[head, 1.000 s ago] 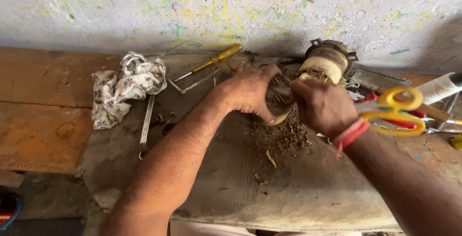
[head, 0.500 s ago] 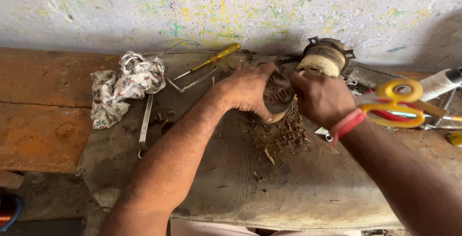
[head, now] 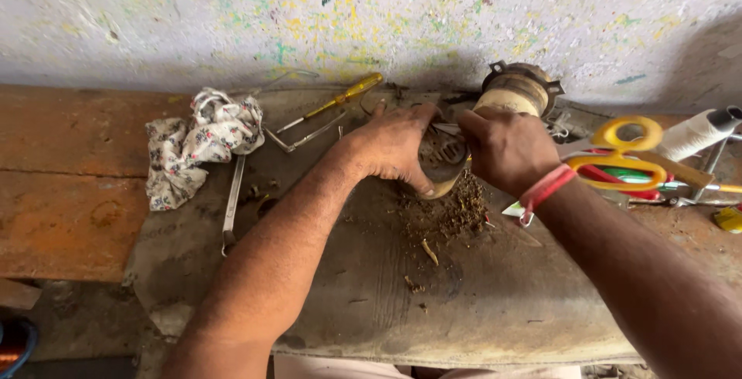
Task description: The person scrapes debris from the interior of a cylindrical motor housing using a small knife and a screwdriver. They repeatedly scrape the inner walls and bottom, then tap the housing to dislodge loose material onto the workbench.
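My left hand [head: 394, 146] and my right hand [head: 506, 149] both grip a round metal motor stator [head: 442, 164] tilted on a worn grey mat [head: 495, 294]. The fingers of my left hand wrap its left rim. My right hand, with a red band at the wrist, covers its right side and seems to pinch something at its opening; what it pinches is hidden. Brown crumbled debris [head: 444, 213] lies on the mat just below the stator. A second round stator [head: 516, 89] with a tan band stands behind my right hand against the wall.
A crumpled flowered rag [head: 199, 143] lies at left. A yellow-handled screwdriver [head: 340, 99], a bent metal rod [head: 305, 138] and a flat metal bar [head: 232, 201] lie near it. Yellow-handled scissors [head: 630, 151], red-handled pliers [head: 618, 178] and a white thread spool [head: 696, 133] sit at right. A paint-spattered wall stands behind.
Both hands have stayed on the stator and shifted slightly up and left with it. The debris pile below looks about the same.
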